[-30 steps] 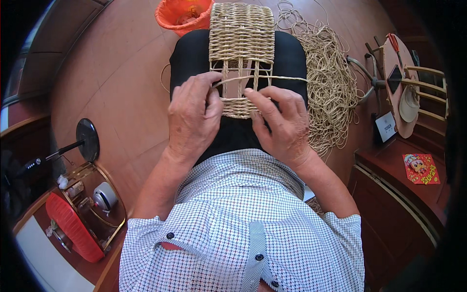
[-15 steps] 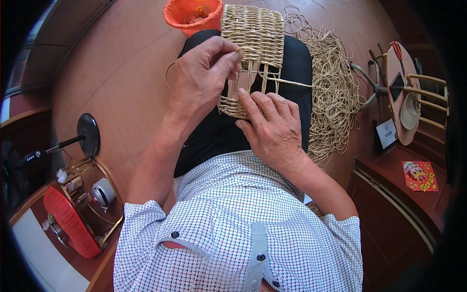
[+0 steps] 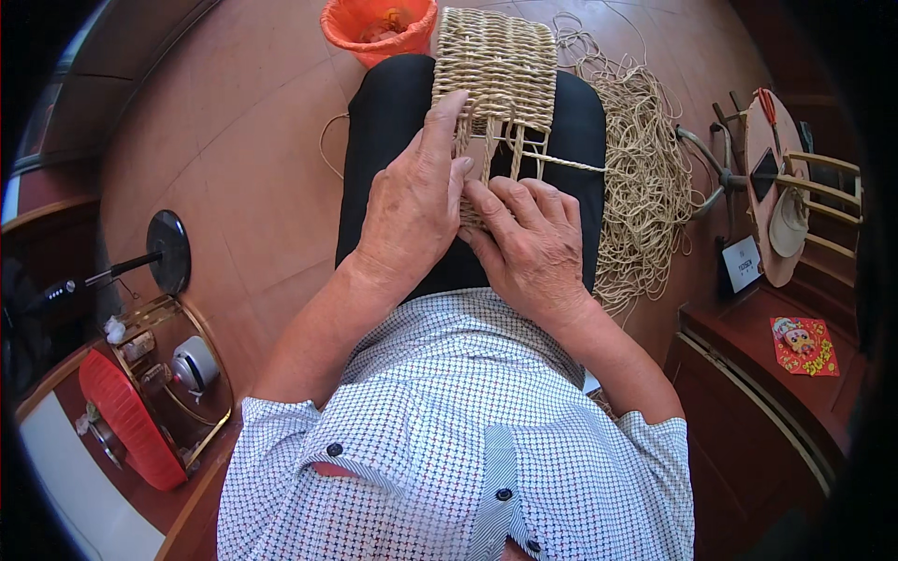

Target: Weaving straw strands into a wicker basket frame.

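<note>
A pale woven cord piece (image 3: pixel 493 56) rests on my dark-trousered lap, densely woven at its far end, with bare uprights and frame bars nearer me. My left hand (image 3: pixel 412 201) grips its left side, index finger reaching up along the uprights, thumb raised beside it; its other fingers are mostly hidden. My right hand (image 3: pixel 524 243) is curled over the near woven band, fingertips close to my left thumb, hiding much of that band. A loose cord (image 3: pixel 571 163) runs right from the piece toward a large tangled pile of cord (image 3: pixel 641 187) on the floor.
An orange-lined bin (image 3: pixel 374 37) sits beyond my left knee. At left are a black round-based stand (image 3: pixel 169 252) and a box with a red cover (image 3: pixel 126 421). At right a pink board (image 3: pixel 767 131) holds scissors, a dark flat device and a cap, near a wooden chair (image 3: pixel 828 187) and red cabinet (image 3: pixel 748 421).
My left hand first reached up to the upper weave with cord pinched, then dropped slightly, index straightening. My right hand's fingers have curled over the near band. The piece has shifted rightward in view.
</note>
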Available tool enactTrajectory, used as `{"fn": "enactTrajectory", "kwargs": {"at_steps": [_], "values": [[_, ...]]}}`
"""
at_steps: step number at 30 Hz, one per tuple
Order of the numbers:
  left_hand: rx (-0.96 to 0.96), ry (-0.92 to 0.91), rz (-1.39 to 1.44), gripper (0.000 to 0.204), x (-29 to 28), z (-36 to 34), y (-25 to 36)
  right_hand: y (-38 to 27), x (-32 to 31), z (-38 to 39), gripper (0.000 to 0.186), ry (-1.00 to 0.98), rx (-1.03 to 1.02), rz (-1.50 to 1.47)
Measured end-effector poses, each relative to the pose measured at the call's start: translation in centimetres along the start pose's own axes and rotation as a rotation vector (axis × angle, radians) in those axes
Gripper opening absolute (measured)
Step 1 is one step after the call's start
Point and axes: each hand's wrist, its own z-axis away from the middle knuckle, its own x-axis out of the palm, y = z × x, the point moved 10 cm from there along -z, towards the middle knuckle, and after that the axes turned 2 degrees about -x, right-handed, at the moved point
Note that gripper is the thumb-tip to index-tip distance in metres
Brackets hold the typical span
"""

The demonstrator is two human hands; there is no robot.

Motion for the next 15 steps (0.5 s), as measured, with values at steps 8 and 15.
{"fn": "enactTrajectory", "kwargs": {"at_steps": [8, 15], "values": [[-0.251, -0.015, 0.514, 0.058, -1.2, 1.5, -3.9, 0.6, -0.1, 0.1, 0.057, 0.017, 0.032, -0.039], [-0.702, -0.019, 1.426, 0.038, -1.5, 2.9, -12.3, -0.1, -2.0, -0.9, 0.041, 0.112, 0.028, 0.013]]}}
